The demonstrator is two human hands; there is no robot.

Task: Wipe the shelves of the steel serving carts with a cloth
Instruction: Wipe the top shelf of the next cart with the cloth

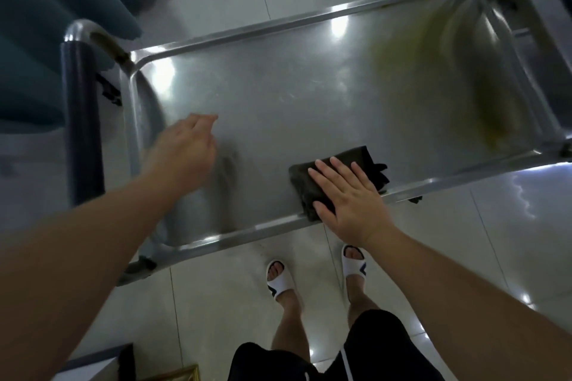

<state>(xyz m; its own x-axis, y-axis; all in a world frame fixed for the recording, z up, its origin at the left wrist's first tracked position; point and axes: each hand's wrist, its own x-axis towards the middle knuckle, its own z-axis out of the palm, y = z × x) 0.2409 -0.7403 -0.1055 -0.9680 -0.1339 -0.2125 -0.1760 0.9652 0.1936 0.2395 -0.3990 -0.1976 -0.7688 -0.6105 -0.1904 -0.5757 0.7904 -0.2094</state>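
A steel cart shelf (pixel 309 96), raised-rimmed and streaked with glare, is seen from above on a glossy white tiled floor (pixel 464 241); a yellowish smear is visible toward its far right corner. A dark folded cloth (pixel 343 170) is pressed flat at the near edge under the right hand (pixel 349 198), fingers spread. The left hand (pixel 182 145), blurred, is held over the left end, fingers loosely curled, holding nothing. No writing can be read.

No text, label, brand name, number or sign can be read anywhere in this view. The white slides (pixel 280 283) carry a dark mark on the strap, but it forms no legible letters.
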